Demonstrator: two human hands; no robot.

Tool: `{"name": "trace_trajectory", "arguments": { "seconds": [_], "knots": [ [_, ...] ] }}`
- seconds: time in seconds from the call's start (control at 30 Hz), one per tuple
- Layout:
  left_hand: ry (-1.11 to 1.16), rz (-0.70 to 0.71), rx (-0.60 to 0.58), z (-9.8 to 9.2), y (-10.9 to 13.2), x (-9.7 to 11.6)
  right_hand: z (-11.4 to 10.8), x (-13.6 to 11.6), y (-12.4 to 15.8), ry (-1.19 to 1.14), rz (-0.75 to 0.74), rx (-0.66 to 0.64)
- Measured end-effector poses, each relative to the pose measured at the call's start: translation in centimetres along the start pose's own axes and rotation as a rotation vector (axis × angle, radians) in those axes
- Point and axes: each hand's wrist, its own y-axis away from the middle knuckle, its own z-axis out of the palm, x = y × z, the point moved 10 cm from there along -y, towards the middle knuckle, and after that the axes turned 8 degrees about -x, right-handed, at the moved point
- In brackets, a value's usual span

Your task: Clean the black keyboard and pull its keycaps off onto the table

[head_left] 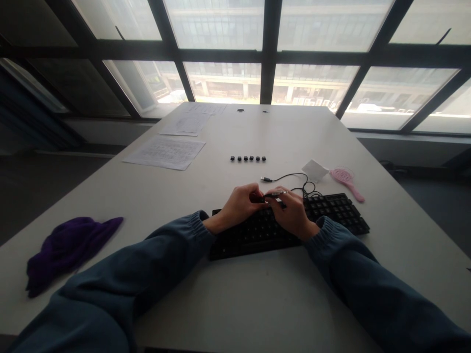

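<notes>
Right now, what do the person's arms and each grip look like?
The left sleeve and right sleeve are blue, long and loose, with gathered cuffs. I see no cables or markings on them. The left grip and right grip are bare, without gloves.

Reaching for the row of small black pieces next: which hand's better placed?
Left hand, probably: it's nearer the row of small black pieces. The right hand sits farther off, apparently holding a slim dark tool. Left's grip is hard to read.
</notes>
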Motion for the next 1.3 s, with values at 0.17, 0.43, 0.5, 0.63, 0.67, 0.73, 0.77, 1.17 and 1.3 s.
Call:
{"name": "trace_trajectory", "arguments": {
  "seconds": [0.17,0.43,0.5,0.63,0.67,0.73,0.77,1.17,1.3],
  "knots": [
    [-0.050,0.003,0.025,-0.2,0.1,0.3,-0.2,-0.5,0.0,0.018,-0.036,0.022],
    [0.309,0.037,-0.039,0.6,-0.3,0.3,-1.5,2.5,0.4,-0.021,0.223,0.180],
    [0.335,0.034,-0.043,0.5,-0.4,0.2,-1.3,3.1,0.5,-0.113,0.270,0.185],
    [0.344,0.050,-0.068,0.4,-0.5,0.2,-1.2,3.8,0.5,-0.294,0.324,0.225],
    [0.323,0.061,-0.069,0.4,-0.5,0.3,-1.3,3.9,0.5,-0.320,0.332,0.233],
    [0.239,0.089,-0.073,0.2,-0.5,0.6,-1.3,4.0,0.5,-0.350,0.344,0.245],
    [0.174,0.107,-0.081,0.2,-0.5,0.8,-1.3,4.1,0.4,-0.359,0.349,0.245],
    [-0.444,0.438,-0.169,0.1,0.3,4.5,-0.4,5.7,0.7,-0.461,0.458,0.203],
    [-0.366,0.462,-0.117,-0.3,0.4,4.9,-0.3,6.0,0.6,-0.479,0.473,0.211]
  ]
}}
